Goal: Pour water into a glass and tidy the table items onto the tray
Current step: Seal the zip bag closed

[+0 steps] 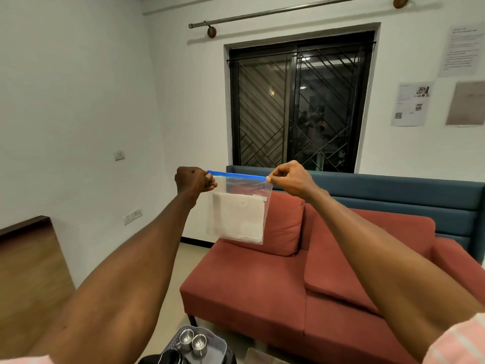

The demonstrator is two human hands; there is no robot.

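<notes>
One zip bag (237, 208) with a pale folded cloth inside hung in mid-air before the sofa (288, 279), the left hand (193, 181) and right hand (290, 178) each pinching an end of its blue seal with curled fingers, probably to display it flat. Far below sat one grey tray (220, 344) holding two steel cups (193, 342).

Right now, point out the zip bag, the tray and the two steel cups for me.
Zip bag (237, 214): head view, on the clear front over the white cloth inside.
Tray (219, 346): head view, on its grey right rim.
Steel cups (186, 337): head view, on the left cup's rim; the other stands right beside it.
</notes>
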